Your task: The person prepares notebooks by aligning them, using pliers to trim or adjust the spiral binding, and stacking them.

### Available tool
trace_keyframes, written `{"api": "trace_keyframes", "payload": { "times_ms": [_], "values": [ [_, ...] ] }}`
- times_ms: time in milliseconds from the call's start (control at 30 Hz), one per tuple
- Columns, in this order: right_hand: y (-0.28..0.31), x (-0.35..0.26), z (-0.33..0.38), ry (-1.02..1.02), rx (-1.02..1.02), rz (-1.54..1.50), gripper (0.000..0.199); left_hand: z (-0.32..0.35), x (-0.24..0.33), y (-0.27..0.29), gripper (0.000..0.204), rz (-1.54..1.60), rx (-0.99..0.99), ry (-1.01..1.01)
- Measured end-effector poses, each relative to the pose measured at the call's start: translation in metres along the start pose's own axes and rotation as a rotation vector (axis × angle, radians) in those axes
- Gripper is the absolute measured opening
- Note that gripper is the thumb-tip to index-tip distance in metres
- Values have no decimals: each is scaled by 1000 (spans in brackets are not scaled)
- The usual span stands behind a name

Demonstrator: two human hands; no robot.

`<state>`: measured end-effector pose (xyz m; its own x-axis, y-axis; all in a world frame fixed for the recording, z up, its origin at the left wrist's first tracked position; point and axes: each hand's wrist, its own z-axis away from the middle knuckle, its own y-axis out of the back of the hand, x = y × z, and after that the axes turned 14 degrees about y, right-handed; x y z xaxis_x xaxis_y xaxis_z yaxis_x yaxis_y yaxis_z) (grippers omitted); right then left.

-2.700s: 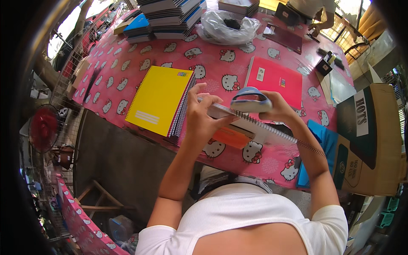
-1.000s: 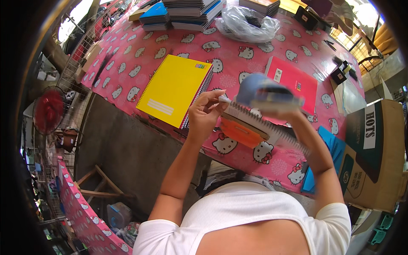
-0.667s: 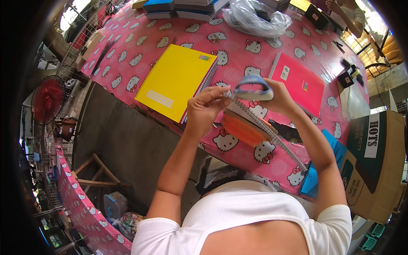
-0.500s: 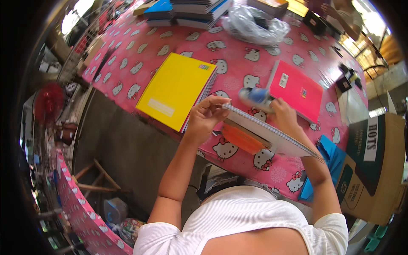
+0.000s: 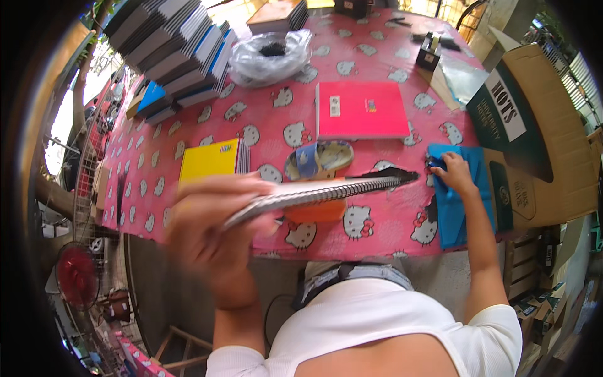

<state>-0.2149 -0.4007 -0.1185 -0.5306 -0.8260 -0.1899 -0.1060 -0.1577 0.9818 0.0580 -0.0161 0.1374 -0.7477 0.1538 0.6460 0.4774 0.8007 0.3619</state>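
Gripping a spiral notebook (image 5: 314, 195) at its near end, the left hand (image 5: 210, 235) is closed around it at lower left of centre, blurred. The notebook is held above the table, edge-on, its wire spine running right toward mid-frame. Under it lie a tape roll (image 5: 319, 160) and something orange (image 5: 314, 212), partly hidden.

At centre right the right hand (image 5: 453, 176) is laid on a blue folder (image 5: 457, 198) that rests at the table's near right edge; whether its fingers pinch anything cannot be told, though a small dark object shows just beside them.

The step in hand appears to be a change-over: one notebook lifted clear while the next item is sought on the blue folder. The next move would seem to call for a place to set the notebook down flat and a firmer hold on whatever is taken from the folder.

Open room is found on the pink cloth (image 5: 264, 135) between the yellow notebook (image 5: 210, 160) and the pink book (image 5: 361, 110). The upper left is filled by stacked notebooks (image 5: 169, 50), the upper centre by a plastic bag (image 5: 270, 56), and the right side is hemmed in by a cardboard box (image 5: 534, 125). The near table edge runs just below the notebook, so little margin is left there.
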Motion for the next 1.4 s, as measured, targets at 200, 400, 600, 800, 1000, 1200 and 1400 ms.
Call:
{"api": "trace_keyframes", "payload": {
  "times_ms": [200, 400, 600, 800, 1000, 1200, 1400],
  "values": [
    [11, -36, 8, 111, 185, 47, 44, 53, 57, 25, 16, -320, 202, -193],
    [77, -155, 65, 228, 159, -613, 40, 125, -9, -73, 28, -61, -147, 328],
    [113, -227, 99, 554, 176, -726, 47, 137, -19, -92, 33, 36, -23, 379],
    [112, -230, 97, 593, 170, -666, 47, 134, -11, -100, 34, 4, -13, 386],
    [106, -210, 84, 197, -477, -1454, 33, 134, -11, -108, 34, -53, -29, 354],
    [94, -187, 65, 147, -538, -1650, 31, 111, -3, -109, 29, -187, -40, 389],
    [12, -71, 6, 184, 270, -171, 39, 55, 8, -94, 31, -315, 262, 331]
  ]
}}
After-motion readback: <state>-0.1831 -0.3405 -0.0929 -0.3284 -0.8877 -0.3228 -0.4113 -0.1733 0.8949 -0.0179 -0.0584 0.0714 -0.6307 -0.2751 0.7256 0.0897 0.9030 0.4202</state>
